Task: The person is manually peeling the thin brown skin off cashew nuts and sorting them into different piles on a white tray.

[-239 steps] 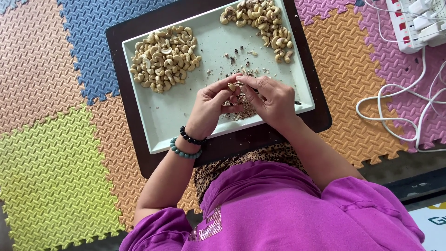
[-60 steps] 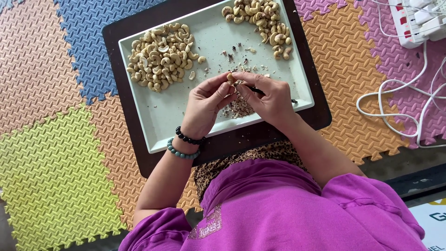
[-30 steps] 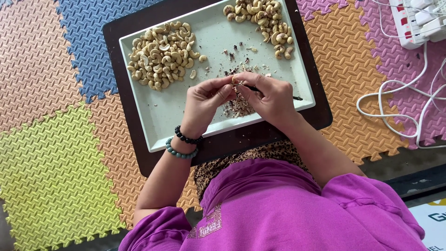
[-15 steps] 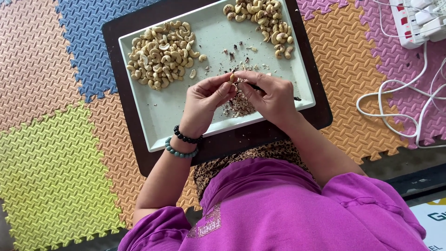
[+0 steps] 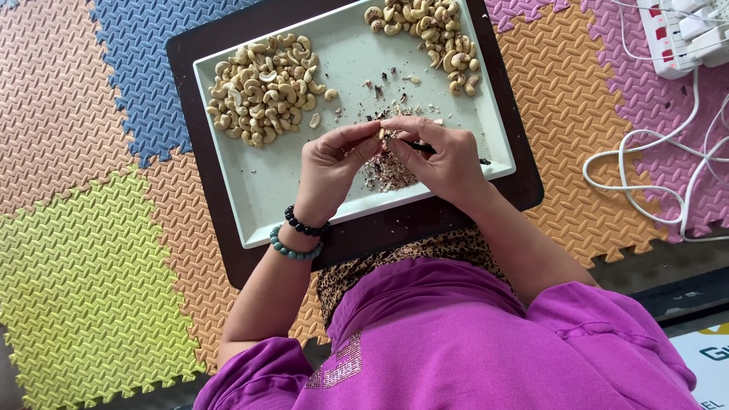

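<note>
My left hand and my right hand meet over a pale rectangular tray. Their fingertips pinch one small cashew nut between them. My right hand also grips a thin dark tool that points left toward the nut. Under my hands lies a small heap of brownish skin flakes. A pile of pale peeled cashews sits at the tray's far left. A second pile of darker cashews lies at the far right corner. Two bead bracelets circle my left wrist.
The tray rests on a dark brown board laid over coloured foam floor mats. At the right, white cables loop across the mats from a white power strip. My purple top fills the lower part of the view.
Both hands stay together over the flake heap with only small finger movements on the nut. The piles and the tray have not moved.
</note>
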